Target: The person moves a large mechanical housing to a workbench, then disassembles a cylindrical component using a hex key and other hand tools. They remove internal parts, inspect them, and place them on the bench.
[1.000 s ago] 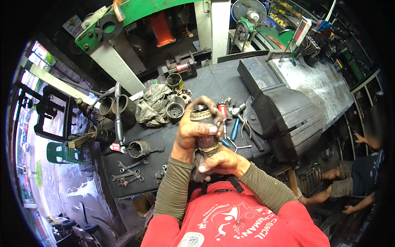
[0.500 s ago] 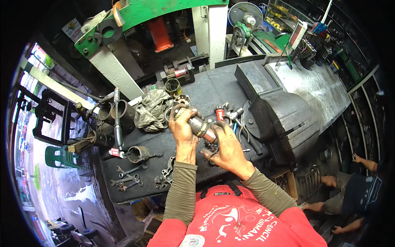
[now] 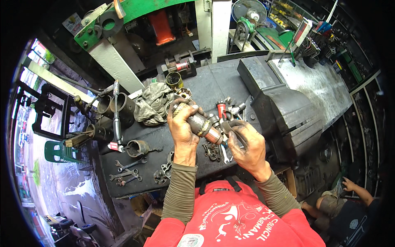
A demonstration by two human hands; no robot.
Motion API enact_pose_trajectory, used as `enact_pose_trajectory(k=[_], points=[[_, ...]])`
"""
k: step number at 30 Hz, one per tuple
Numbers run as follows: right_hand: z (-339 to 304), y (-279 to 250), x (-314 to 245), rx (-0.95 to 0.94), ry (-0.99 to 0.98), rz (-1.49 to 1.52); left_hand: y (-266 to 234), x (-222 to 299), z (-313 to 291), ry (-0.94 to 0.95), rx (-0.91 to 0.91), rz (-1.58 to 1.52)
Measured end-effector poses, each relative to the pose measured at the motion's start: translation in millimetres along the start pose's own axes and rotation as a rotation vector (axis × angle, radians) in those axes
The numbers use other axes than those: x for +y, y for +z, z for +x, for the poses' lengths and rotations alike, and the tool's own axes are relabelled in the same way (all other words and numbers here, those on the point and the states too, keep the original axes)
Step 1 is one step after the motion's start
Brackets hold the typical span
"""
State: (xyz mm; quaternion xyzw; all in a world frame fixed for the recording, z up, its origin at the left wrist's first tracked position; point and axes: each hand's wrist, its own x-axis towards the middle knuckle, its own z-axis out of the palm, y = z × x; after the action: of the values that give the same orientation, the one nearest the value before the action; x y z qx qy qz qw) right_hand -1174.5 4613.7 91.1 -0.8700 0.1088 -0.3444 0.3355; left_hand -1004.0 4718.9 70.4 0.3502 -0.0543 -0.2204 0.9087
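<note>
Left hand (image 3: 183,126): closed snugly around the upper part of a dark armature (image 3: 200,124), fingers wrapped over it.
Right hand (image 3: 250,149): partly open, just beside the armature's copper-coloured end; thumb and fingers bent toward one another, apparently pinching a small dark strip (image 3: 227,127), too unclear to identify.
Armature: held aslant above the middle of the workbench (image 3: 218,80), copper-coloured end lower and toward the right hand.
Small metal parts (image 3: 212,152): scattered below the armature, toward the near edge, beside an open-ended wrench (image 3: 225,154).
Red-topped piece (image 3: 221,110): beyond the armature, among other metal pieces.
Spanners (image 3: 126,173): laid out by the near left corner.
Metal cup (image 3: 138,148): set toward the left edge, beyond the spanners.
Cylinders (image 3: 125,110): grouped along the left edge, farther back, with a long-handled tool (image 3: 117,119) in front.
Crumpled cloth (image 3: 153,103): heaped right of the cylinders, yellow tin (image 3: 175,80) just beyond.
Vise (image 3: 288,113): bulky and dark, toward the right end.
Metal sheet (image 3: 317,88): lying flat toward the far right corner.
Co-worker (image 3: 349,218): past the right end, partly visible.
</note>
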Motion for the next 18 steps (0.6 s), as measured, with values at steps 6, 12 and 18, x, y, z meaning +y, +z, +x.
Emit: enact_pose_trajectory(k=[6, 12, 18], points=[[3.4, -4.6, -10.1, -0.101, 0.15, 0.295, 0.8, 0.2, -4.9, -0.053, -0.123, -0.23], [3.5, -17.6, -0.5, -0.284, -0.053, 0.373, 0.7, 5.7, -8.4, -0.004, -0.201, -0.112], [3.4, -12.4, 7.8, -0.378, 0.176, 0.505, 9.2, 7.5, -14.8, 0.01, -0.21, -0.151]])
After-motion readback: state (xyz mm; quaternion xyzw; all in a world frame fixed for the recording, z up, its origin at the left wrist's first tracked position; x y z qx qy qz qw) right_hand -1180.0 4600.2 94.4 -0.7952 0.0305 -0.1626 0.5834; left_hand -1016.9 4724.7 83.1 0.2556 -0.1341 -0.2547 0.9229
